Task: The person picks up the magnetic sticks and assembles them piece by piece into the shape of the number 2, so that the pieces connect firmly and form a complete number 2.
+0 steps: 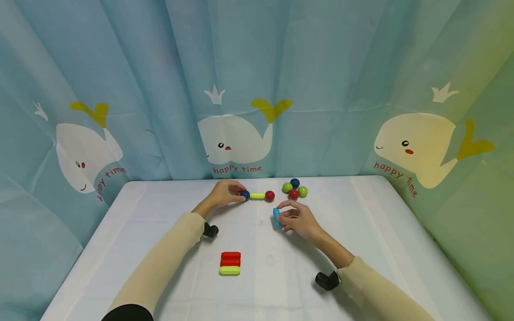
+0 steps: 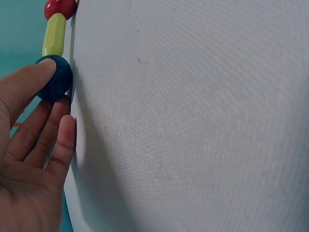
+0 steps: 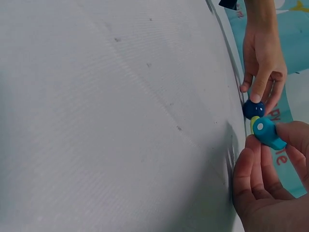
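Near the table's back edge, my left hand (image 1: 226, 194) pinches a dark blue ball (image 2: 54, 79) between thumb and fingers. A yellow-green rod (image 1: 257, 195) joins that ball to a red ball (image 1: 270, 196) on its right. In my right hand (image 1: 299, 220) a light blue rod (image 1: 276, 216) is pinched between thumb and fingers, in front of the red ball and apart from it. The right wrist view shows a pale round dot on the end of this blue rod (image 3: 271, 133), with the left hand and dark blue ball beyond it.
Beyond the right hand sit another dark blue ball (image 1: 295, 183), another red ball (image 1: 293, 194) and two green balls (image 1: 303, 191). Two red rods (image 1: 230, 255) and one yellow-green rod (image 1: 230, 270) lie at the front of the white table (image 1: 160, 258). A whale-print curtain (image 1: 329, 89) surrounds it.
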The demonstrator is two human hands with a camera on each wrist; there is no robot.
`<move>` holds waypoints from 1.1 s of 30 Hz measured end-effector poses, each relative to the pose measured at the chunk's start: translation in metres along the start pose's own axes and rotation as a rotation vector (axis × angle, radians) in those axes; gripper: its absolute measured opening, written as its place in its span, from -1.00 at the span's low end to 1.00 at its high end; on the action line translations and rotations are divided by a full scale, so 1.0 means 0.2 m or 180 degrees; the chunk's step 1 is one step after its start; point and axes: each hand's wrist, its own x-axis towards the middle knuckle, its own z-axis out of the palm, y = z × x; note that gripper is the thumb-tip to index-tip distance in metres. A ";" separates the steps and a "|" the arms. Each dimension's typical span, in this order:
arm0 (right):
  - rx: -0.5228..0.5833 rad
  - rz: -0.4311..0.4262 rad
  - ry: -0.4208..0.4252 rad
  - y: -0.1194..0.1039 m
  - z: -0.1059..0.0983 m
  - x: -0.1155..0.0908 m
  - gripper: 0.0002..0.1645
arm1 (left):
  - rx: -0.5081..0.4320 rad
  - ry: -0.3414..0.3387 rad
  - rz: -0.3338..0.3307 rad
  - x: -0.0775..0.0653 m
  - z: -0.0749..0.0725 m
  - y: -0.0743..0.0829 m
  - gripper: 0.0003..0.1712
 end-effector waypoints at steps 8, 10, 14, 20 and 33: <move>0.0159 0.0094 0.0128 0.00 0.00 0.04 -0.62 | -0.0017 -0.0006 -0.0025 0.00 0.00 0.00 -0.67; 0.0193 0.0101 0.0169 0.00 0.01 0.06 -0.62 | -0.0023 -0.0001 -0.0029 0.00 0.00 0.01 -0.67; 0.0236 0.0133 0.0246 0.00 0.02 0.10 -0.62 | -0.0018 0.0011 -0.0029 0.00 0.00 0.00 -0.67; 0.0251 0.0235 0.0341 0.00 0.03 0.16 -0.61 | 0.0001 -0.0007 0.0006 0.00 0.01 0.00 -0.67; 0.0155 0.0400 0.0364 -0.02 0.05 0.23 -0.64 | -0.0028 0.0011 0.0010 0.00 0.00 0.00 -0.67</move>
